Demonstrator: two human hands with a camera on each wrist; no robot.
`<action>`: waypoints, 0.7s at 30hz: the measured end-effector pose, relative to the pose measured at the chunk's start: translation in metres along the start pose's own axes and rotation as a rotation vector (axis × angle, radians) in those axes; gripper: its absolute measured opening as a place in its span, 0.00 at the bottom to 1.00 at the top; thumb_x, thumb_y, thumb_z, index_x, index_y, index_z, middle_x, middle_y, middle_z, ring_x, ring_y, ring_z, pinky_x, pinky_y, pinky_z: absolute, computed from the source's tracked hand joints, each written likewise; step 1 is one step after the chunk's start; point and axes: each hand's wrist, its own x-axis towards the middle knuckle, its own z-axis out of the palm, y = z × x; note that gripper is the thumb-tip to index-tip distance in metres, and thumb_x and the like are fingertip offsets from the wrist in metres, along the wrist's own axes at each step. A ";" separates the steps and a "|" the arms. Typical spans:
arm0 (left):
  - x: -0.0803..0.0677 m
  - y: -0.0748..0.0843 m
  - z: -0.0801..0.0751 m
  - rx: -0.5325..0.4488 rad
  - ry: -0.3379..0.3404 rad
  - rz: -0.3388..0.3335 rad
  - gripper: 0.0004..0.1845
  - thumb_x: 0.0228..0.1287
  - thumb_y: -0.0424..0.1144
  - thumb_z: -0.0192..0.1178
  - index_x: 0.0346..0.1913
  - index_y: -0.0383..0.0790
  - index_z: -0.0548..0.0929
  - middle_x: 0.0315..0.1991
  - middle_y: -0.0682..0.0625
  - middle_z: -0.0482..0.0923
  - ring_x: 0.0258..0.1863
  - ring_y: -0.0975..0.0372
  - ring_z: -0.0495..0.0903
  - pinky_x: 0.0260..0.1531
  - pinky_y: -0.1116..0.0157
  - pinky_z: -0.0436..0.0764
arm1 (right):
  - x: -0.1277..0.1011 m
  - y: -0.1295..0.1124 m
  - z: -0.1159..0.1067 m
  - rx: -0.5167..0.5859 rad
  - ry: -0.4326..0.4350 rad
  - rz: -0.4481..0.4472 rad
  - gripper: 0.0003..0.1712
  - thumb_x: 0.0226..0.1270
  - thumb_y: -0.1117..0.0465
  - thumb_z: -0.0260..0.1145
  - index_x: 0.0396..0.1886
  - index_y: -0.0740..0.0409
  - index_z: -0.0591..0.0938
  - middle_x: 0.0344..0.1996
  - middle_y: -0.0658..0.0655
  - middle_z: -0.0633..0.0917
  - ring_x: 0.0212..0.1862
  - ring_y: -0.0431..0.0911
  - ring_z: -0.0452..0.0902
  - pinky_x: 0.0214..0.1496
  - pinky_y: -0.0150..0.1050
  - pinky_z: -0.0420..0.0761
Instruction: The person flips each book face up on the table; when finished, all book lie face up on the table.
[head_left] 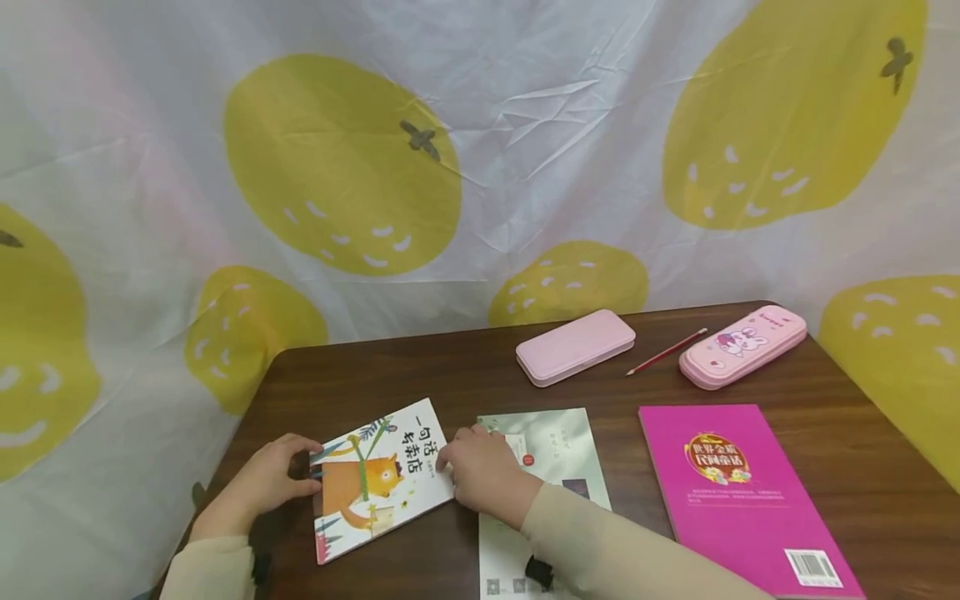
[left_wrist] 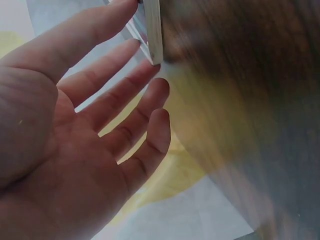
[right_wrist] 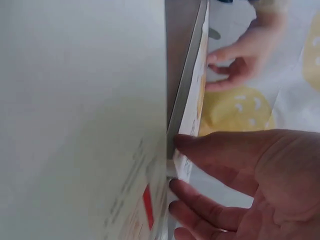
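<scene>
A picture book (head_left: 382, 475) with an orange animal on its cover lies on the brown table (head_left: 420, 367) at the front left. My left hand (head_left: 307, 467) touches its left edge with straight fingers; in the left wrist view the thumb (left_wrist: 100, 25) reaches the book's corner (left_wrist: 152, 30). At the book's right edge is my right hand (head_left: 450, 458), lying over a pale green book (head_left: 555, 450). In the right wrist view the right hand (right_wrist: 175, 165) has its fingertips against the picture book's edge (right_wrist: 192, 100), beside the pale green cover (right_wrist: 75, 100).
A magenta book (head_left: 738, 492) lies at the front right. Behind it are two pink pencil cases (head_left: 575, 347) (head_left: 742, 346) with a red pencil (head_left: 666, 352) between them. A lemon-print cloth (head_left: 480, 167) hangs behind the table.
</scene>
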 end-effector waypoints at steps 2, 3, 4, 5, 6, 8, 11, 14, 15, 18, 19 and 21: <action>-0.004 0.000 0.001 0.004 0.006 -0.001 0.26 0.43 0.42 0.76 0.48 0.39 0.82 0.48 0.43 0.80 0.42 0.53 0.79 0.42 0.52 0.78 | 0.003 0.003 -0.001 0.028 -0.023 0.002 0.14 0.51 0.61 0.68 0.38 0.40 0.87 0.35 0.47 0.83 0.40 0.46 0.73 0.44 0.45 0.73; -0.005 0.000 0.001 0.003 0.005 -0.004 0.26 0.43 0.42 0.76 0.48 0.39 0.82 0.47 0.44 0.80 0.41 0.54 0.79 0.40 0.54 0.78 | 0.004 0.004 -0.002 0.034 -0.028 0.002 0.14 0.51 0.62 0.68 0.37 0.40 0.87 0.36 0.47 0.83 0.40 0.46 0.73 0.46 0.45 0.74; -0.007 -0.001 0.000 0.002 0.008 -0.008 0.25 0.42 0.42 0.76 0.47 0.39 0.82 0.46 0.44 0.80 0.39 0.55 0.79 0.39 0.55 0.78 | 0.006 0.006 -0.002 0.037 -0.033 0.003 0.13 0.53 0.61 0.68 0.38 0.40 0.87 0.36 0.46 0.84 0.41 0.46 0.73 0.46 0.45 0.74; -0.009 -0.001 0.000 0.002 0.012 -0.016 0.25 0.42 0.42 0.76 0.46 0.39 0.83 0.45 0.45 0.80 0.37 0.57 0.79 0.37 0.56 0.77 | 0.008 0.007 -0.002 0.042 -0.037 0.006 0.13 0.54 0.62 0.67 0.38 0.40 0.87 0.37 0.46 0.84 0.41 0.46 0.73 0.47 0.45 0.74; -0.011 -0.001 -0.002 0.004 0.016 -0.022 0.24 0.42 0.41 0.76 0.46 0.40 0.83 0.44 0.45 0.81 0.35 0.58 0.78 0.35 0.58 0.76 | 0.010 0.008 -0.002 0.046 -0.036 0.004 0.12 0.56 0.62 0.67 0.38 0.40 0.87 0.37 0.46 0.84 0.42 0.46 0.73 0.47 0.45 0.73; -0.015 -0.001 -0.004 0.006 0.014 -0.041 0.24 0.41 0.41 0.76 0.45 0.42 0.83 0.42 0.46 0.80 0.33 0.60 0.77 0.34 0.59 0.76 | 0.013 0.010 -0.002 0.054 -0.034 -0.008 0.13 0.57 0.62 0.66 0.38 0.39 0.87 0.38 0.45 0.85 0.42 0.46 0.74 0.48 0.47 0.72; -0.019 -0.001 -0.008 0.001 -0.013 -0.074 0.26 0.40 0.42 0.77 0.46 0.44 0.82 0.40 0.47 0.80 0.31 0.62 0.77 0.34 0.59 0.75 | 0.020 0.014 -0.003 0.070 -0.041 -0.031 0.13 0.57 0.62 0.68 0.39 0.38 0.87 0.36 0.43 0.86 0.42 0.45 0.73 0.51 0.49 0.69; -0.022 0.000 -0.009 -0.003 -0.045 -0.104 0.28 0.38 0.44 0.77 0.47 0.46 0.81 0.40 0.49 0.80 0.30 0.63 0.76 0.34 0.59 0.75 | 0.025 0.019 -0.004 0.079 -0.050 -0.041 0.13 0.56 0.60 0.71 0.39 0.37 0.86 0.34 0.41 0.86 0.40 0.44 0.72 0.53 0.50 0.65; -0.023 0.001 -0.008 -0.002 -0.051 -0.110 0.28 0.38 0.45 0.77 0.47 0.46 0.81 0.39 0.50 0.80 0.29 0.63 0.75 0.34 0.59 0.75 | 0.027 0.021 -0.004 0.080 -0.052 -0.038 0.13 0.56 0.60 0.71 0.39 0.37 0.86 0.33 0.41 0.86 0.40 0.44 0.72 0.53 0.50 0.64; -0.026 0.004 -0.006 -0.011 -0.053 -0.131 0.26 0.38 0.45 0.77 0.44 0.48 0.81 0.35 0.52 0.80 0.27 0.64 0.72 0.32 0.61 0.72 | 0.030 0.025 -0.004 0.085 -0.050 -0.017 0.13 0.56 0.60 0.71 0.40 0.38 0.86 0.35 0.42 0.86 0.41 0.44 0.73 0.54 0.51 0.63; -0.027 0.005 -0.004 -0.019 -0.052 -0.136 0.25 0.37 0.44 0.77 0.43 0.48 0.81 0.33 0.53 0.79 0.25 0.64 0.71 0.30 0.63 0.70 | 0.031 0.027 -0.003 0.083 -0.044 -0.009 0.12 0.58 0.60 0.70 0.40 0.38 0.86 0.35 0.42 0.87 0.41 0.44 0.73 0.54 0.50 0.63; -0.028 0.009 -0.002 -0.033 -0.041 -0.131 0.22 0.37 0.42 0.77 0.40 0.47 0.82 0.29 0.54 0.78 0.24 0.65 0.70 0.28 0.65 0.69 | 0.034 0.029 -0.001 0.076 -0.031 0.006 0.13 0.61 0.62 0.67 0.40 0.39 0.87 0.37 0.43 0.87 0.41 0.44 0.73 0.52 0.48 0.64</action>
